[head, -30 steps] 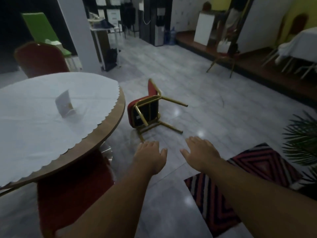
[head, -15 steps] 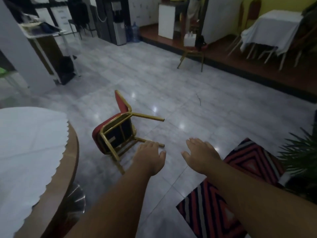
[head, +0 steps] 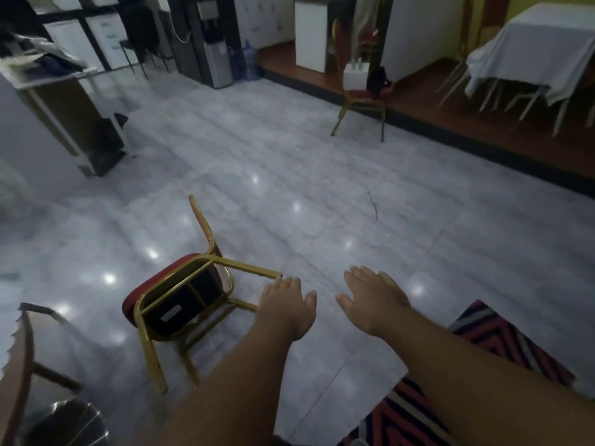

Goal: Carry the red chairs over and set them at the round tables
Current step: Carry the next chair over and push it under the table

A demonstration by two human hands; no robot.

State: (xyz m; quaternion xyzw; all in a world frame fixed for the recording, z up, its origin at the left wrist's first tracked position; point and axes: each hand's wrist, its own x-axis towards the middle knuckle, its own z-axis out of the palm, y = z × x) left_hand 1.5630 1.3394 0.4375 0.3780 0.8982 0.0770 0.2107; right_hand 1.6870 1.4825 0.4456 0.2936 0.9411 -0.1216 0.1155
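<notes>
— Head view: where is the red-cushioned chair with the gold metal frame [head: 180, 304]?

— Tipped over on the grey tiled floor [head: 289, 175], lower left of centre, legs toward the camera.

— And the hands?

— Left hand [head: 286, 309] spread, empty, just beside a chair leg. Right hand [head: 373, 300] spread, empty, at centre, near the striped red rug [head: 502, 346].

— Round wooden tabletop [head: 16, 358]?

— Lower left corner.

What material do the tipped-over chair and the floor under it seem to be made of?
Tipped-over chair: its frame looks like gold-painted metal tubing, thin and slightly glossy; the seat looks like red fabric padding, matte, with a black underside. Floor: probably polished grey tile or marble, judging by the joint lines and bright light reflections.
</notes>
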